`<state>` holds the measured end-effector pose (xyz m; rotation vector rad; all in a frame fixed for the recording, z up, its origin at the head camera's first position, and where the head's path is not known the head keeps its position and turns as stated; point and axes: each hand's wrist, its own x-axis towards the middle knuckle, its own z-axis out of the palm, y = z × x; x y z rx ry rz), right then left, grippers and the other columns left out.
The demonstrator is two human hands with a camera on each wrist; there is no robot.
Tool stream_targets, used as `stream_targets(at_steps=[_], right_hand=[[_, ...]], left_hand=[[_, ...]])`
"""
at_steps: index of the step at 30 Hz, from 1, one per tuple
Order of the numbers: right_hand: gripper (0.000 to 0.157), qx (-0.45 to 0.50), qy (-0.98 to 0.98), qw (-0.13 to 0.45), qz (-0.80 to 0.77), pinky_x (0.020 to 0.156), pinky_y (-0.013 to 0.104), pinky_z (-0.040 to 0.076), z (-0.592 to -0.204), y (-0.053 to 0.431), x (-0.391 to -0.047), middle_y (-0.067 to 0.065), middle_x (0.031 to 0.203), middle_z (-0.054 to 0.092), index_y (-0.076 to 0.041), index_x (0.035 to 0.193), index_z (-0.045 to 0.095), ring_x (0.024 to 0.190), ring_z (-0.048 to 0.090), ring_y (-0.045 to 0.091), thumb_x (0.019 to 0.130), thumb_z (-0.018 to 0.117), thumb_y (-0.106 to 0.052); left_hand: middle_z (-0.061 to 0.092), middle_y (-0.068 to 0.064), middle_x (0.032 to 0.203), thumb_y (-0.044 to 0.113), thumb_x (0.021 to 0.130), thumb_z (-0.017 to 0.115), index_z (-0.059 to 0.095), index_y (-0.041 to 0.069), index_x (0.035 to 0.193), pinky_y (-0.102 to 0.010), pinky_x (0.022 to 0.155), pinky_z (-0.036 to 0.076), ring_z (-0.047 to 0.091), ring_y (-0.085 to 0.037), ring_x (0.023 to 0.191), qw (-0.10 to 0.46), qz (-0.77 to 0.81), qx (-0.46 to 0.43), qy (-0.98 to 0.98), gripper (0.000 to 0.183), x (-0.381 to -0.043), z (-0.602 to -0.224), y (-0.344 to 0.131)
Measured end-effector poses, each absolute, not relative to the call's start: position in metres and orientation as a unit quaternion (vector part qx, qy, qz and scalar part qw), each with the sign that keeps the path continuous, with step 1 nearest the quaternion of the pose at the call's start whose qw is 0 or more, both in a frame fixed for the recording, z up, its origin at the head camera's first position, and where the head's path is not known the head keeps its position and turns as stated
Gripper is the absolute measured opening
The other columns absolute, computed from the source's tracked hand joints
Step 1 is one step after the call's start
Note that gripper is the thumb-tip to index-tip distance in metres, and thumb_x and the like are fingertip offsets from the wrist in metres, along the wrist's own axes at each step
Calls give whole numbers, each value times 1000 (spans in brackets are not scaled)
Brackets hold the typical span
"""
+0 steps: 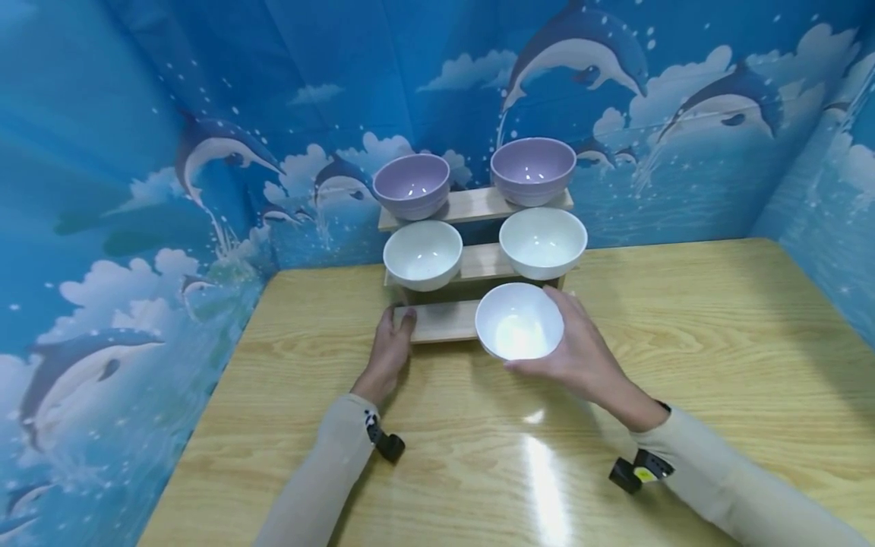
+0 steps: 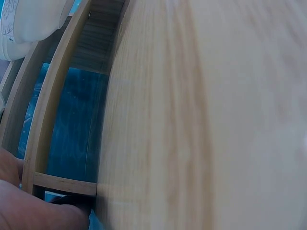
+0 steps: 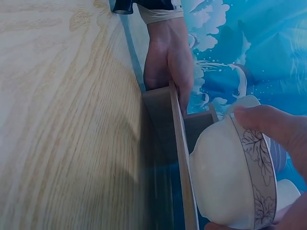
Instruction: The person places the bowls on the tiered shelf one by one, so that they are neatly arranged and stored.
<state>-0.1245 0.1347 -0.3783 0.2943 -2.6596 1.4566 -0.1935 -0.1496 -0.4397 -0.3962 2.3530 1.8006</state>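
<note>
My right hand [image 1: 581, 353] holds a white bowl [image 1: 519, 322] by its rim, thumb in front and fingers behind. A grey leaf pattern bands the outside of this bowl [image 3: 225, 172] in the right wrist view. It overlaps the right part of the bottom step of a three-step wooden rack [image 1: 444, 320], its base right at the board's edge. At that step's left end, my left hand [image 1: 391, 346] grips the board, thumb on top. Two more white bowls [image 1: 424, 257] sit on the middle step, and two purple bowls [image 1: 533, 171] on the top one.
The rack stands toward the back of a wood-grain table [image 1: 307, 425]. Close behind it hangs a blue curtain [image 1: 328, 68] printed with dolphins, which also runs along both sides. Each wrist carries a small black camera [image 1: 391, 447].
</note>
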Motion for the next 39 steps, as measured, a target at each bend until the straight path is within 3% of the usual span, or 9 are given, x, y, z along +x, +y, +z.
stream_targets(at_steps=[7,39], right_hand=[[118,107,-872,56,475,99,64,47,-383,125,-128,26,142,44,5,152,34,123,51,45,59,100,-26],[123,93,-881,44,463,102,62,46,-387,99,-140,24,152,38,1,156,29,130,48,45,60,99,-33]], left_hand=[[14,-10,169,46,108,42,14,16,164,-50,124,16,14,-29,154,76,600,-132,786,70,-194,-440,-151],[14,-10,169,47,107,42,15,17,163,-49,124,15,12,-29,154,76,595,-138,788,69,-194,-438,-150]])
